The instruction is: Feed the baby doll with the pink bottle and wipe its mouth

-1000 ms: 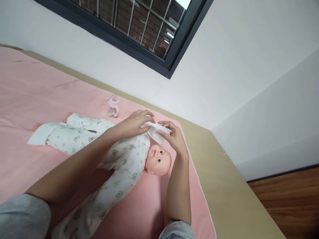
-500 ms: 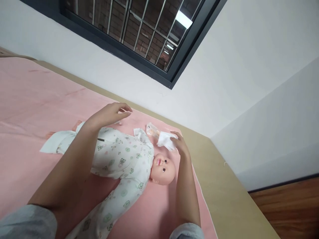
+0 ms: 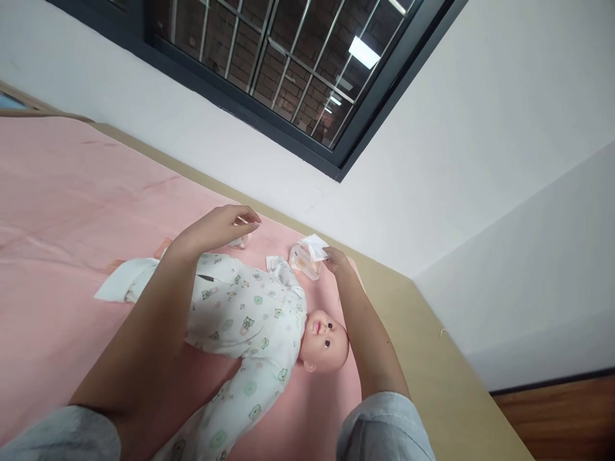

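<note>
L hand is part-curled, thumb & fingertips close tog., in front of a clear bottle, mostly hidden; can't tell if it grips it. R hand has a white cloth pinched btwn thumb & fingers. Cloth overlaps a clear plastic packet w/ orange-ish marks, in view; can't tell if they touch. Packet is just beside the doll's far sleeve. Doll lies on its back, face up, head near R forearm; white clothes w/ small green animal prints, near sleeve stretched toward the person. L forearm crosses in view over its legs; bare feet show past the cuffs. All on a pink sheet over a tan table, against a white wall w/ dark-framed, barred window.
</note>
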### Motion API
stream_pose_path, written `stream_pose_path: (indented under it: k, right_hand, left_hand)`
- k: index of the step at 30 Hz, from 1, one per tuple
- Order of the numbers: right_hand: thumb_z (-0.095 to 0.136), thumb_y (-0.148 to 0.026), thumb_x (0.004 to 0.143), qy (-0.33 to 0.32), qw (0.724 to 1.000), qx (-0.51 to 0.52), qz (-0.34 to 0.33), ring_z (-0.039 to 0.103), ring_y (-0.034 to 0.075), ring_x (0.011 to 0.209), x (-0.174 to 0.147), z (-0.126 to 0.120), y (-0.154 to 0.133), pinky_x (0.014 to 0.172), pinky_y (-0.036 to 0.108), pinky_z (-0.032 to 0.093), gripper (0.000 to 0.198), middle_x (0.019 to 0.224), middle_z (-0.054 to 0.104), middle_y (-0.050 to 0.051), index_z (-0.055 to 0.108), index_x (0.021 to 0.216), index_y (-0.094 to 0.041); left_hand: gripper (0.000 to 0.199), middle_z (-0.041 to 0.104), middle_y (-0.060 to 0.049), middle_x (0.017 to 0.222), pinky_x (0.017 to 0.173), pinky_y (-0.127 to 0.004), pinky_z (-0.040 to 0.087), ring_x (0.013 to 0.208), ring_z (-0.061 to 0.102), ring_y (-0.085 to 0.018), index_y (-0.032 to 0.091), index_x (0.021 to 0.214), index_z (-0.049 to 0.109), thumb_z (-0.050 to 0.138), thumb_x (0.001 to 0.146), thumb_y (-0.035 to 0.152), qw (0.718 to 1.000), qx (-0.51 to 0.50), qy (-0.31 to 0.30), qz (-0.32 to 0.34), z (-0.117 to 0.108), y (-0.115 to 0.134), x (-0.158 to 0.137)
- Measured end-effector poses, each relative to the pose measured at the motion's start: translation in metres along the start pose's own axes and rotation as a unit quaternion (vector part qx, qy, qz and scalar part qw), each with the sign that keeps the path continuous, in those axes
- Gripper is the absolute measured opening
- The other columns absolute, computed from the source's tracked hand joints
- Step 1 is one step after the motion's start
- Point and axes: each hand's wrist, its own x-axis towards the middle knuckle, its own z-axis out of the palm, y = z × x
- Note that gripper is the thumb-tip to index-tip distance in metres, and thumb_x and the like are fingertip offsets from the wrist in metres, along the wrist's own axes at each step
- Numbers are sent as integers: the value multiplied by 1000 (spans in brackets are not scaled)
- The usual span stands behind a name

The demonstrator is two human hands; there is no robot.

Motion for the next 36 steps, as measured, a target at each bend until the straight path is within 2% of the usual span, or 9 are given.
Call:
stream_pose_path:
  k: [7,14,19,22,25,28,31,33,36]
  right_hand:
    - [69,-7,56,6,994,-112,-9,63,17,76,-7,-6,7,72,32,53,45,76,64,1,59,98,-22]
    - [70,-11,53,11,973,-228,-40,61,20,93,-13,-16,4,82,34,47,27,93,68,4,66,78,-20]
    - [67,-18,61,7,967,-244,-74,59,20,105,-26,-33,3,91,34,45,22,109,67,6,69,82,-20]
    - [70,-25,66,-79,976,-188,-76,62,18,101,-42,-47,8,92,34,47,25,109,69,5,71,91,-22]
    - [77,-30,66,-170,979,-96,-50,66,17,98,-59,-60,20,94,35,47,32,107,71,5,70,97,-22]
    - [81,-29,65,-189,982,-8,-13,68,18,97,-73,-70,42,97,35,48,38,104,73,5,68,99,-22]
    - [82,-30,67,-207,973,101,9,68,21,103,-80,-73,68,101,39,48,42,108,72,6,65,104,-22]
    - [81,-31,69,-211,964,163,17,67,22,109,-80,-72,86,103,41,48,45,113,71,6,62,109,-24]
    - [78,-34,72,-190,956,223,24,65,20,112,-78,-67,105,105,39,48,45,116,70,4,61,112,-27]
  left_hand:
    - [32,71,-2,113,86,-33,53,102,67,-24,25,101,69,55,81,46,1000,4,-8,-9,-3,-4,1]
    - [30,71,0,112,89,-33,51,103,66,-24,26,100,69,57,82,46,1000,4,-18,-11,-3,-1,-1]
    - [30,71,-1,112,89,-33,50,104,65,-24,25,100,69,56,83,46,999,20,15,-26,-4,-10,3]
    - [32,70,-4,115,93,-35,48,105,65,-25,23,105,68,57,83,45,999,12,38,-34,-5,-16,6]
    - [36,69,-6,116,94,-39,49,104,64,-25,21,112,65,61,83,42,996,0,83,-43,-5,-13,5]
    - [38,67,-7,117,90,-38,52,100,64,-22,19,116,63,64,81,34,979,-57,195,-10,-3,1,-1]
    - [40,66,-7,119,88,-32,54,100,64,-18,16,116,62,66,79,28,944,-143,296,41,3,16,-6]
    - [41,66,-6,118,86,-30,55,98,63,-16,16,114,62,69,74,26,936,-166,306,54,8,20,-6]
    - [43,67,-4,115,82,-29,56,96,62,-17,16,108,64,74,68,27,954,-144,264,16,16,9,3]
